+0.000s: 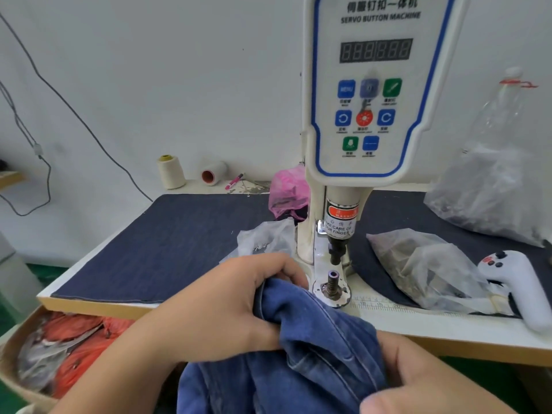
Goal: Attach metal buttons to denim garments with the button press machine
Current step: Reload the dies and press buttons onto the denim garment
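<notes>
A blue denim garment (310,354) is bunched in front of the table edge. My left hand (227,303) grips its upper fold, fingers curled over the cloth just left of the machine's lower die (332,282). My right hand (418,380) holds the garment from the right and below, thumb across the cloth. The white servo button machine (367,94) stands right behind, its black punch (336,252) raised above the die. A small purple-topped part sits on the die post. No denim lies over the die.
Clear plastic bags (418,267) of small metal parts lie right of the machine, another bag (265,237) left of it. A white handheld controller (516,285) rests at the right edge. Thread cones (171,171) stand by the wall. A box of orange bags (74,348) sits below left.
</notes>
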Motion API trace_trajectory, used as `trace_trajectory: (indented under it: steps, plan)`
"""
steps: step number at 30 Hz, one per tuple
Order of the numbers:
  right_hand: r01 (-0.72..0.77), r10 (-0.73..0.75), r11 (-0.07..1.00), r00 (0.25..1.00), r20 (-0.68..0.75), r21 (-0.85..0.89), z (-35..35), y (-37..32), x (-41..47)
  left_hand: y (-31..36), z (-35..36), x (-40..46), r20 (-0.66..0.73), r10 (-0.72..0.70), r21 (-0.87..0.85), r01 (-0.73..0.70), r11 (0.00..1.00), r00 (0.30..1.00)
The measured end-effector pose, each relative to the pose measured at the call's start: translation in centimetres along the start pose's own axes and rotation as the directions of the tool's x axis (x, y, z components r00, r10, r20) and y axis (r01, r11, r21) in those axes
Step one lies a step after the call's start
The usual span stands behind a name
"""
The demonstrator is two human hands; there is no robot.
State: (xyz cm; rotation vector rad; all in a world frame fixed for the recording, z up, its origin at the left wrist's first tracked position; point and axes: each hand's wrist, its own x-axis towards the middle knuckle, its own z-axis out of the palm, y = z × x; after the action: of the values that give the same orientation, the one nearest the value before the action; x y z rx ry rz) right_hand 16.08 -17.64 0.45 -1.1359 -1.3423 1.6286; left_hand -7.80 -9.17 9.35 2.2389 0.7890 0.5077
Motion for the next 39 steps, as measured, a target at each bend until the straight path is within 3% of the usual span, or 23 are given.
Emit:
trace_trajectory:
  steps: [1, 2, 4, 6, 9, 11, 16, 20, 23, 31, 39]
  plan:
    - [0.003, -0.006, 0.994, 1.000, -0.030, -0.107, 0.6, -0.6, 0.2, -0.3, 0.1, 0.4, 0.005, -0.011, -0.006, 0.011, 1.000, 1.000]
    - [0.043, -0.040, 0.992, 0.999, 0.028, -0.115, 1.1, -1.1, 0.6, -0.6, 0.2, 0.9, 0.016, -0.024, -0.012, 0.024, 1.000, 1.000]
    - [0.162, -0.155, 0.985, 0.982, 0.109, -0.064, 1.8, -2.2, 1.0, -1.2, 0.4, 1.9, 0.056, -0.054, -0.038, 0.056, 0.998, 0.997]
    - [0.202, -0.199, 0.978, 0.979, 0.052, -0.044, 0.8, -1.7, 0.8, -1.8, 0.5, 2.8, 0.115, -0.072, -0.051, 0.078, 0.996, 0.991]
    - [0.121, -0.137, 0.968, 0.989, 0.059, 0.218, -0.4, -1.2, 1.1, -2.7, 0.5, 3.8, 0.230, -0.102, -0.071, 0.121, 0.990, 0.968]
    - [0.096, -0.086, 0.939, 0.995, -0.045, 0.330, -1.1, -1.0, 1.2, -3.4, 0.7, 4.4, 0.317, -0.139, -0.089, 0.176, 0.980, 0.938]
    - [0.159, -0.016, 0.929, 0.919, -0.395, 0.334, -2.4, -0.9, 1.6, -4.9, 2.4, 5.7, 0.432, -0.204, -0.205, 0.316, 0.926, 0.878]
    - [0.152, -0.002, 0.949, 0.879, -0.478, 0.275, -3.5, -1.3, 3.1, -5.8, 3.6, 6.8, 0.386, -0.246, -0.361, 0.391, 0.847, 0.889]
    - [0.125, -0.006, 0.970, 0.868, -0.497, 0.207, -4.1, -1.5, 4.5, -6.2, 3.9, 7.7, 0.349, -0.259, -0.384, 0.390, 0.837, 0.900]
    - [0.092, -0.072, 0.996, 0.840, -0.537, 0.011, -4.9, -0.9, 7.6, -8.1, 4.8, 8.8, 0.314, -0.346, -0.544, 0.466, 0.698, 0.884]
    - [0.150, -0.088, 0.986, 0.836, -0.542, 0.071, -6.3, -1.0, 10.1, -8.8, 4.9, 10.6, 0.174, -0.464, -0.634, 0.459, 0.622, 0.868]
